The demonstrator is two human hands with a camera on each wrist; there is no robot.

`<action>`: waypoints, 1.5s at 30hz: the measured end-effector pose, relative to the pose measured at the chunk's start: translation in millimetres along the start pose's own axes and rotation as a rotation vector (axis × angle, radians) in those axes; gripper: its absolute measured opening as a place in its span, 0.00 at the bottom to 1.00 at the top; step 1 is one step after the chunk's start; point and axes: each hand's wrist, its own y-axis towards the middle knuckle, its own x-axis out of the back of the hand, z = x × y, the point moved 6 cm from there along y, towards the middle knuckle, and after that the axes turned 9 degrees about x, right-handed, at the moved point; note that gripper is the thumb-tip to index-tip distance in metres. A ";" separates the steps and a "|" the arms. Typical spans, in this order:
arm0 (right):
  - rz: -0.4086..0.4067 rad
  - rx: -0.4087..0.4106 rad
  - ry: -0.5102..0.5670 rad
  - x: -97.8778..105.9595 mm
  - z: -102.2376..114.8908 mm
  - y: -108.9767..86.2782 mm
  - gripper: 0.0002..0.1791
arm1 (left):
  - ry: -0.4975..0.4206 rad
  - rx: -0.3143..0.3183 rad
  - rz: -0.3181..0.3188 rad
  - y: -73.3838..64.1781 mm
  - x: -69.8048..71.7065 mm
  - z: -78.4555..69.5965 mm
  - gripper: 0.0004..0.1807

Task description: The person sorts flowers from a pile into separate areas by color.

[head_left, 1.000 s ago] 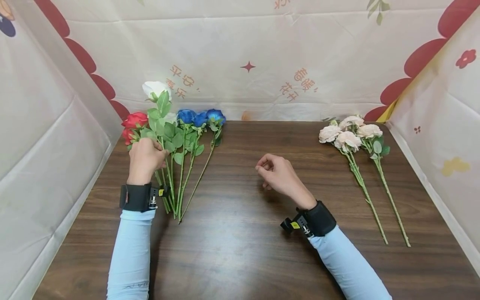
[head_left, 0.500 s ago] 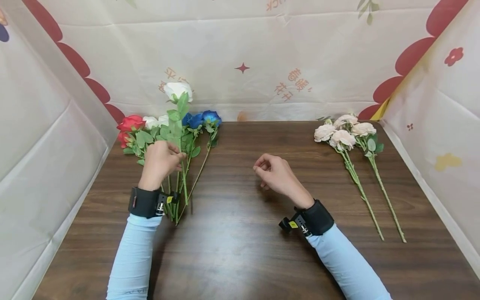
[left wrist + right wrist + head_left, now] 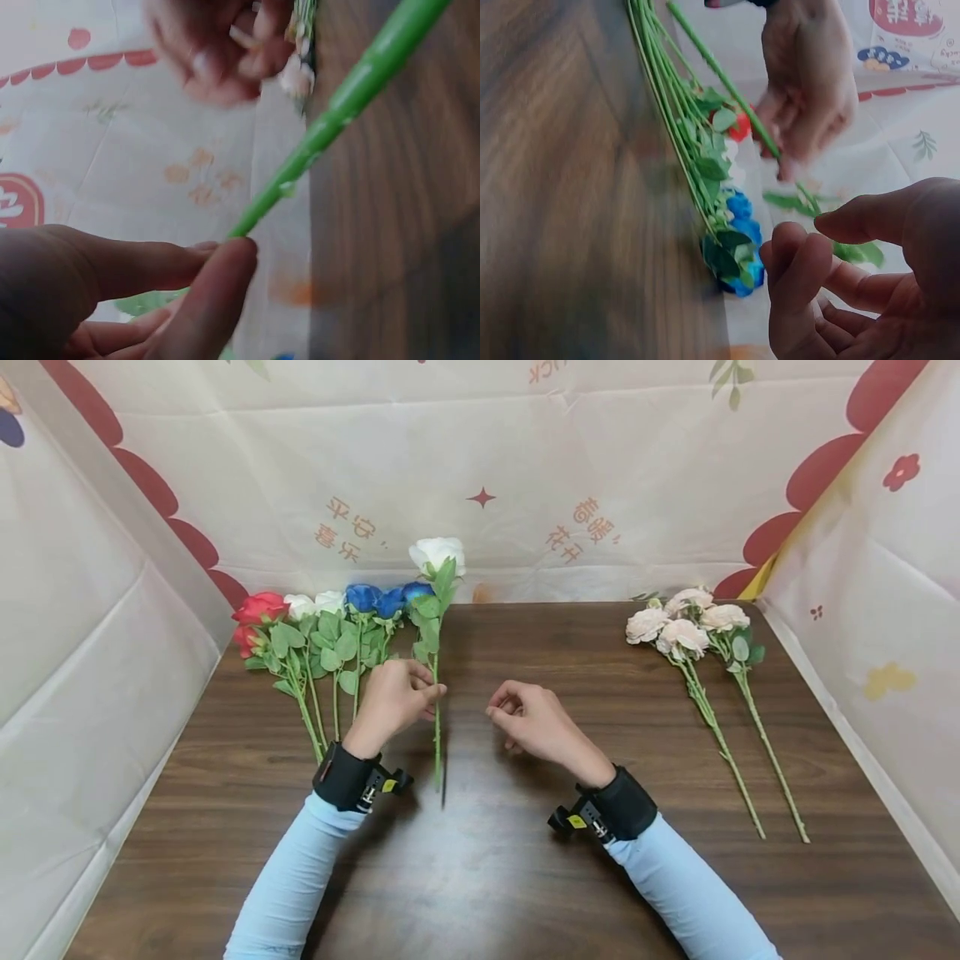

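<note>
In the head view my left hand (image 3: 397,700) pinches the green stem of a white rose (image 3: 437,554) between thumb and fingers. The rose stands roughly upright above the table, its bloom in front of the back cloth. The left wrist view shows the stem (image 3: 322,135) running up from the fingertips. To the right, my right hand (image 3: 536,720) hovers with loosely curled fingers and holds nothing. A small gap separates it from the stem. Left of the held rose lie red roses (image 3: 261,607), white roses (image 3: 330,602) and blue roses (image 3: 363,597); the left hand and forearm hide some stems.
Several pale pink flowers (image 3: 682,637) on two stems lie at the right of the brown wooden table (image 3: 480,877). A printed cloth (image 3: 480,435) rises behind the table and along both sides.
My left hand has carried the white rose to the right, away from above the other roses and past the blue ones. My right hand has shifted slightly left and toward me.
</note>
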 end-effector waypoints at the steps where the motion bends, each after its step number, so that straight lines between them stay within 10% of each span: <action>1: 0.013 0.003 0.004 -3.8 1.5 -0.5 0.09 | -0.023 -0.010 0.010 -1.0 -4.6 -1.1 0.06; 11: 0.061 0.041 0.070 -29.5 13.7 -3.2 0.11 | -0.108 -0.147 -0.031 -12.4 -25.4 -20.2 0.06; 30: -0.009 0.018 0.173 -30.6 12.1 -4.6 0.06 | -0.132 -0.199 -0.040 -17.3 -27.0 -29.1 0.08; 45: -0.085 -0.102 0.143 6.1 -41.1 -20.6 0.11 | -0.097 -0.172 0.035 -15.5 -21.1 -24.0 0.12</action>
